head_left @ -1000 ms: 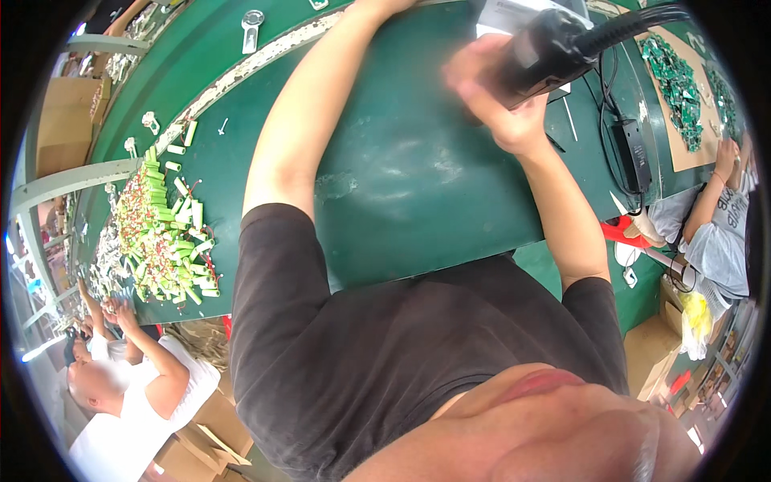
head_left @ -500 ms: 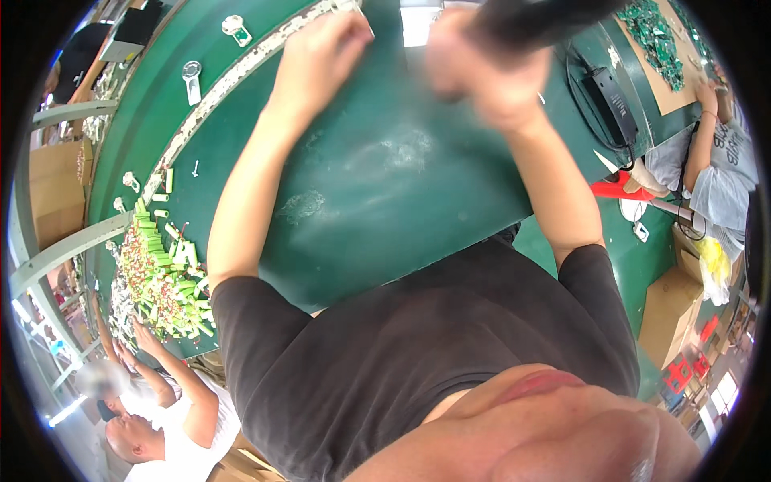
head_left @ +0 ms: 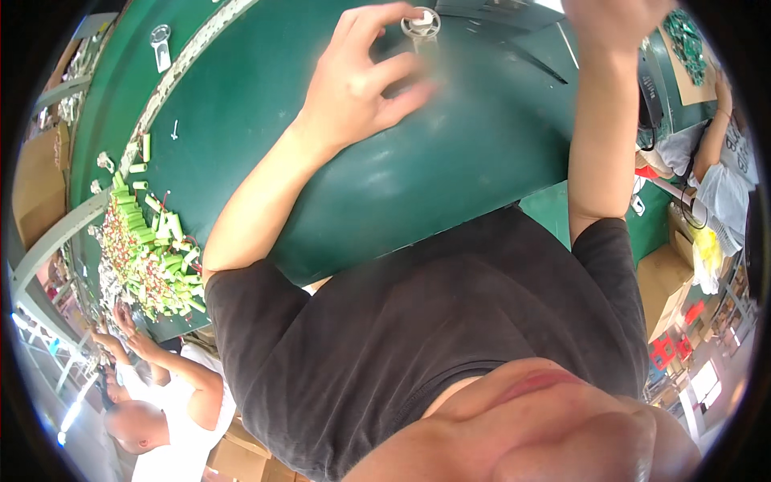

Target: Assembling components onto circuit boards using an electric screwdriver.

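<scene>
My left hand (head_left: 361, 80) is stretched out over the green table (head_left: 450, 177), fingers spread and slightly blurred. Its index fingertip is right beside a small round silver part (head_left: 420, 24) standing on the table near the far edge, and I see nothing gripped in it. My right hand (head_left: 614, 20) is raised at the top of the view and cut off by the rim, so what it holds is hidden. My black shirt fills the lower middle.
A pile of light green cylindrical cells with wires (head_left: 152, 257) lies at the table's left end, where a person in a white shirt (head_left: 173, 402) works. Another seated person (head_left: 723, 169) is at the right. Green circuit boards (head_left: 683, 44) lie top right; a small clear part (head_left: 161, 36) top left.
My left hand has reached further out, next to the round part. My right hand has risen to the top rim, and the black tool it held is out of view.
</scene>
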